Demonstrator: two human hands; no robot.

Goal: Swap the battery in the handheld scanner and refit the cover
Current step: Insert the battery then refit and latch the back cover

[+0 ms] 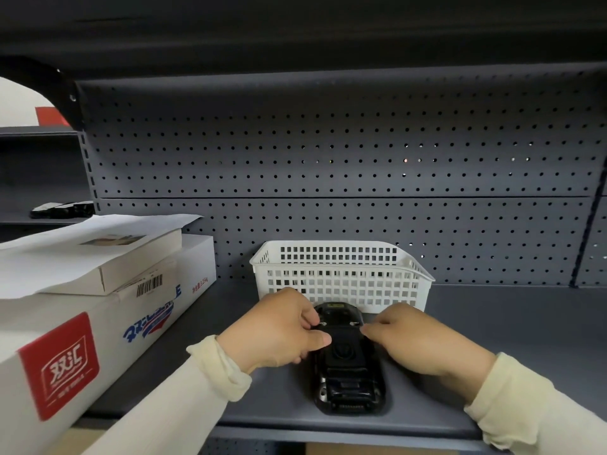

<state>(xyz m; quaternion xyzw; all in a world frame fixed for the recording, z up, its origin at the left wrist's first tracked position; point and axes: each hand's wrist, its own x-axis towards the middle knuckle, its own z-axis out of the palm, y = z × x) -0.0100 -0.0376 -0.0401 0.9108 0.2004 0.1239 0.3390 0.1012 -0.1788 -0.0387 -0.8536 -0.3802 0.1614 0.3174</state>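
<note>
A black handheld scanner (348, 382) lies back-up on the grey shelf (512, 339), its long axis pointing away from me. My left hand (279, 330) grips its left edge near the top, thumb pressed on the back cover (343, 346). From the other side, my right hand (414, 339) holds the scanner's upper right edge with fingertips on the cover's side. The battery is hidden.
A white perforated plastic basket (341, 274) stands just behind the scanner against the grey pegboard (328, 159). At left, a large white carton with a red label (65, 349) carries a smaller white box and paper (98, 254). The shelf's front edge runs below the scanner.
</note>
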